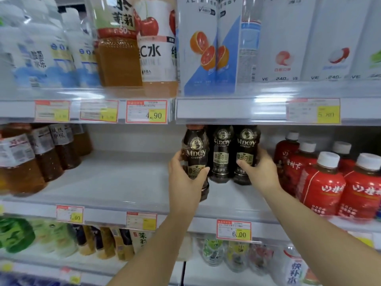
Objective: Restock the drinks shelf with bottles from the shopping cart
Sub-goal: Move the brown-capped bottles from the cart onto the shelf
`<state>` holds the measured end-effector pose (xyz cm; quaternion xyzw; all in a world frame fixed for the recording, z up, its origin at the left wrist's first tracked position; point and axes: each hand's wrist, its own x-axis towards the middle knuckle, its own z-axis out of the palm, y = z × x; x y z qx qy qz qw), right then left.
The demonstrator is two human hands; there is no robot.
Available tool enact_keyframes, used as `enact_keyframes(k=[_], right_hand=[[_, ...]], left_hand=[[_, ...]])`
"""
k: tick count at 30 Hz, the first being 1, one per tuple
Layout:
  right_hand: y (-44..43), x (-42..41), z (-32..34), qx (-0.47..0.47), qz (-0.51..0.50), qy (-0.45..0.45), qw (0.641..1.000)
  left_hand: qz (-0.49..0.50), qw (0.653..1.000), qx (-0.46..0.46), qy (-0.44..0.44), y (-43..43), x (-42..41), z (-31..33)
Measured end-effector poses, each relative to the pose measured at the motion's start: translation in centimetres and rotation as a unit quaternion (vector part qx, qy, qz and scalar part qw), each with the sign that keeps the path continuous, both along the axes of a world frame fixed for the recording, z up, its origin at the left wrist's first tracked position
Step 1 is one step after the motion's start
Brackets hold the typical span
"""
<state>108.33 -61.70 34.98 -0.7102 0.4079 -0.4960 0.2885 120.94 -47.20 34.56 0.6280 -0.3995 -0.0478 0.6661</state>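
The left hand (185,180) grips the left bottle (194,153): its fingers (201,172) curl across the lower label and the thumb lies up the bottle's left side. The right hand (260,172) grips the right bottle (246,149): the thumb crosses the front of the lower label and the fingers wrap round the right side. Both forearms enter from the bottom edge and reach up to the shelf (123,182). The three dark coffee bottles carry the same black and gold label. The middle bottle (220,153) stands upright on the shelf between the two gripped ones, touching or just beside the right bottle. The left bottle sits nearer the shelf's front edge than the other two, with its top leaning slightly left; whether its base rests on the shelf cannot be told, since the hand covers part of it. The right bottle's base is on the shelf surface. The bottle tops reach up to the rail of the upper shelf (226,110). To the right, near the right hand, stand red bottles (321,182) with white caps in several rows. To the left, well apart across a bare stretch of shelf, stand brown tea bottles (47,157). On the upper shelf, white cartons (206,48) with a grapefruit print stand directly above the coffee bottles. A price tag (234,230) reading 6.00 hangs on the shelf's front rail below the right forearm. The lower shelf (206,271) holds green and mixed bottles, which are blurred.
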Motion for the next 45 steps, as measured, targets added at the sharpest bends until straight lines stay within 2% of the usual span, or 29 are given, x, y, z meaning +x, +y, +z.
enact_keyframes(k=[4,7,11,13,14,16,18,25,34,37,40,43,45], right_hand=[[-0.2,-0.1,0.2,0.008,-0.013,0.026,1.000],[0.0,-0.2,0.4,0.013,-0.006,0.032,0.999],[2.8,-1.2,0.9,-0.108,-0.040,-0.007,0.993],[5.0,-1.2,1.0,-0.150,0.007,-0.006,0.989],[5.9,-1.1,0.9,-0.153,0.046,0.023,0.987],[6.7,-0.6,0.5,-0.140,0.120,0.114,0.976],[6.8,-0.1,0.1,-0.123,0.153,0.167,0.966],[6.8,0.8,-0.1,-0.091,0.150,0.223,0.959],[7.4,0.2,0.5,-0.070,0.163,0.236,0.956],[8.9,-0.5,0.9,-0.099,0.169,0.222,0.955],[12.1,0.1,1.0,-0.146,0.195,0.180,0.953],[16.0,2.8,-0.3,-0.154,0.270,0.162,0.937],[18.7,5.6,-2.3,-0.135,0.332,0.162,0.920]], left_hand=[[-0.005,1.000,0.023,-0.017,-0.2,0.5,-0.3],[-0.046,0.998,0.039,-0.010,0.2,0.8,-0.7],[-0.089,0.992,0.091,-0.026,0.7,1.7,-1.1],[-0.082,0.991,0.100,-0.029,0.2,2.0,-1.0],[-0.078,0.991,0.104,-0.033,0.0,2.1,-0.9],[-0.071,0.990,0.115,-0.050,-0.3,2.0,-0.7],[-0.083,0.988,0.118,-0.058,-0.3,2.1,-0.6],[-0.121,0.980,0.144,-0.062,-0.3,2.4,-0.3],[-0.198,0.967,0.156,-0.040,0.2,2.8,0.7],[-0.186,0.969,0.147,-0.071,1.6,2.5,1.0],[-0.096,0.979,0.123,-0.135,5.1,2.4,0.2],[-0.015,0.986,0.072,-0.152,10.6,3.3,-3.0],[0.030,0.989,0.077,-0.126,15.0,4.5,-6.2]])
